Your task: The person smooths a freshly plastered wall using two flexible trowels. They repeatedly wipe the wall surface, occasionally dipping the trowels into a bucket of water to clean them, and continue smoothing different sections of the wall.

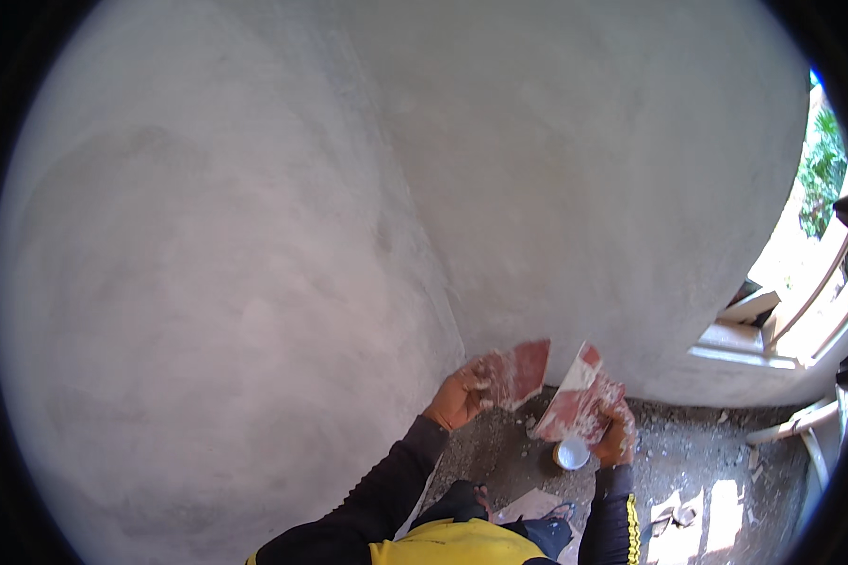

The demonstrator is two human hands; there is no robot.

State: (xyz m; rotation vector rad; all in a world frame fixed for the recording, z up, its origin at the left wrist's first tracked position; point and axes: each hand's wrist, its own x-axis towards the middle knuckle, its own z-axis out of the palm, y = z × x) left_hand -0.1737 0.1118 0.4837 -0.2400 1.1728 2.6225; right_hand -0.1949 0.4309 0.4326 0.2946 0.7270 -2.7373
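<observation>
My left hand [457, 397] is closed on a flat reddish putty spreader [531, 369], its face streaked with white paste. In my right hand [616, 439] is a second reddish putty spreader [575, 403], more thickly smeared, with a white band of paste along its slanted left side. A narrow gap separates the two spreaders, which are held up in front of the wall corner. Below the right one, a small round tub [571, 454] with whitish contents rests on the ground.
Pale grey plastered walls meet in a corner, the left wall [207, 282] close to my left arm and the right wall [594, 188] ahead. A window opening [740, 339] is at right, with pipes [793, 424] below it. Rubble litters the dirt floor [707, 443].
</observation>
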